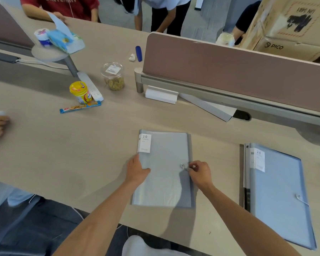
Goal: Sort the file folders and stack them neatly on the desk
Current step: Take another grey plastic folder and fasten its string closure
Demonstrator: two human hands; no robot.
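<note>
Folder lengthwise, label seemingly farthest.

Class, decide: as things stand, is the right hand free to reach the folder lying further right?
Probably yes: bare desk lies between the right hand and that folder, though its fingers pinch the middle folder's clasp.

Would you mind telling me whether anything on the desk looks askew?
Yes: the two file folders are apart, unstacked. The right folder lies skewed to the desk edge, while the centre folder sits nearly square under both hands.
</note>
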